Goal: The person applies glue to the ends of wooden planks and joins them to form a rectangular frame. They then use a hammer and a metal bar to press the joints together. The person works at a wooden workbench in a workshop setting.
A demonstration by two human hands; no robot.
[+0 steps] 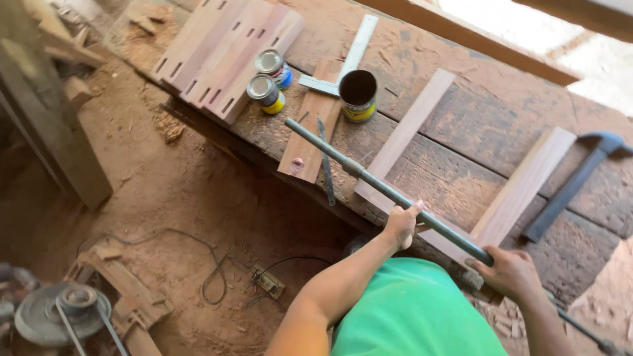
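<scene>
My left hand [402,224] and my right hand [511,271] both grip a long dark metal pipe [369,178]. The pipe lies diagonally over the worn wooden workbench [475,125], its far end near a dark open can [358,94]. It crosses two pale wooden boards [409,128] [524,184] lying on the bench. A thin rod [580,329] continues past my right hand toward the lower right. My green shirt fills the bottom middle.
Several slotted boards [224,49], two closed cans [267,89], a metal square [349,56], a narrow blade tool [326,168] and a hammer [573,181] lie on the bench. On the sawdust floor are a power strip [267,282] with cable and a belt pulley [62,310].
</scene>
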